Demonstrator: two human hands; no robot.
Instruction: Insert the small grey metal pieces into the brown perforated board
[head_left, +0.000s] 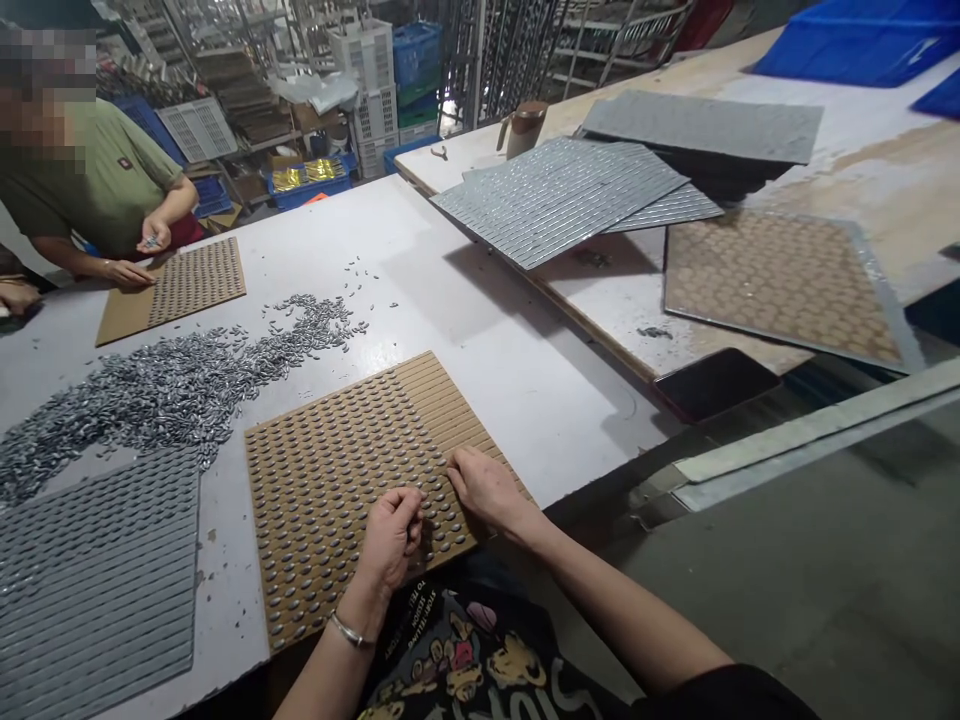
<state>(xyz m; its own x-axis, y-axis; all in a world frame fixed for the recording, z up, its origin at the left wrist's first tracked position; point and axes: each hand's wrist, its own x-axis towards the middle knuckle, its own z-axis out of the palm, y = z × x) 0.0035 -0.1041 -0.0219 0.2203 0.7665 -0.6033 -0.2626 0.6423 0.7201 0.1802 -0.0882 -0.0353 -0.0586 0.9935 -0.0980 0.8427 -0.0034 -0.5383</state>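
A brown slotted board [352, 470] lies on the white table [465, 330] in front of me, most of its oval pockets filled with small metal pieces. My left hand [390, 540] rests on the board's near edge with its fingers curled, seemingly around small pieces that I cannot make out. My right hand [484, 485] lies flat on the board's right side, fingertips pressing the surface. A large heap of loose metal pieces [165, 385] spreads across the table to the left of the board.
A grey ribbed tray [90, 580] lies at the near left. A person in a green shirt [97, 180] works at another brown board [184, 285] at the far left. Grey trays [562, 195], a honeycomb board [780, 285] and a dark phone [716, 382] lie on the right-hand table.
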